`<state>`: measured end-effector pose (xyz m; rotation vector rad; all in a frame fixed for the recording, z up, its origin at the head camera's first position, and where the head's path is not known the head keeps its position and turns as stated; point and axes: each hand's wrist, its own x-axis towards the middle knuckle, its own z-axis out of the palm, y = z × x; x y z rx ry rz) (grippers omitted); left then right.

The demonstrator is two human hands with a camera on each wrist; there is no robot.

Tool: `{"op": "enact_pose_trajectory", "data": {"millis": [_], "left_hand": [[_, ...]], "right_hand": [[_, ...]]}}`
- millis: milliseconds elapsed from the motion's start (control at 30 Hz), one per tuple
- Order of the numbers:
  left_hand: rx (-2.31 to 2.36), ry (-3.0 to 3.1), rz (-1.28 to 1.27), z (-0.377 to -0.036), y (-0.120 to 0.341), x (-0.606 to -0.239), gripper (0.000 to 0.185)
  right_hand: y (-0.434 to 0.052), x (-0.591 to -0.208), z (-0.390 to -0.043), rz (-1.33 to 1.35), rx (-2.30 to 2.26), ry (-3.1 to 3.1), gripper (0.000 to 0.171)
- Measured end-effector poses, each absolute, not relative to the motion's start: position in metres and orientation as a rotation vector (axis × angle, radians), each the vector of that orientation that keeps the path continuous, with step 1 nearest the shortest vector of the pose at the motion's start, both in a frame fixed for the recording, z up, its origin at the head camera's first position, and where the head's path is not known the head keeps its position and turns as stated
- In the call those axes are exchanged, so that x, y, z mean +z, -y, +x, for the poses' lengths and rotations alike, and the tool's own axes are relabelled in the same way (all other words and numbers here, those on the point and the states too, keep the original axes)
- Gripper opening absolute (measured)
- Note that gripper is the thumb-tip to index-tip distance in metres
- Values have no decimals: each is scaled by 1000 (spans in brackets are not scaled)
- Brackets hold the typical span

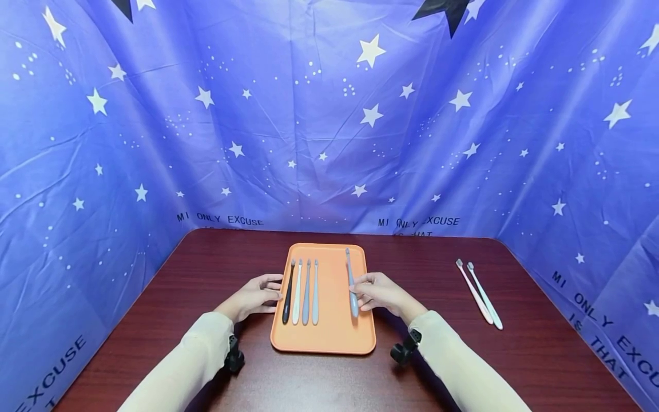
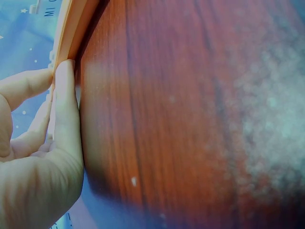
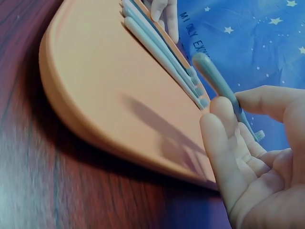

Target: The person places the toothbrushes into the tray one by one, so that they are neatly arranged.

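My right hand (image 1: 382, 293) pinches a grey-blue toothbrush (image 1: 352, 286) between thumb and fingers. That brush is raised over the right side of an orange tray (image 1: 332, 337), and its shadow falls on the tray in the right wrist view. At the tray's left rim is my left hand (image 1: 255, 296), its fairly straight fingers touching the edge. Side by side on the tray's left half lie a black toothbrush (image 1: 288, 297), a white toothbrush (image 1: 297, 297), a blue-grey toothbrush (image 1: 306, 297) and a pale grey-blue toothbrush (image 1: 316, 297), heads pointing away from me.
On the dark red wooden table (image 1: 437, 366), right of the tray, a pink toothbrush (image 1: 473, 290) and a pale green-white toothbrush (image 1: 485, 294) lie close together at a slant. A blue curtain with stars (image 1: 319, 114) surrounds the back and sides of the table.
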<state>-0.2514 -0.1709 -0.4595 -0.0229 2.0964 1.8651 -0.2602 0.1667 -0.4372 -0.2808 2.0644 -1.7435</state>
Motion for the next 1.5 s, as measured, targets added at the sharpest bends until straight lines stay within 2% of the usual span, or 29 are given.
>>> {"op": "enact_pose_trajectory", "data": {"millis": [167, 400, 1500], "left_hand": [[1872, -2097, -29, -253, 170, -462, 61], [1874, -2101, -61, -255, 171, -462, 60], [1880, -2096, -59, -255, 170, -462, 60]], "right_hand": [[-157, -439, -260, -249, -1735, -2079, 38], [-144, -439, -258, -252, -1716, -2087, 47], [-109, -452, -256, -217, -1628, -2166, 27]]}}
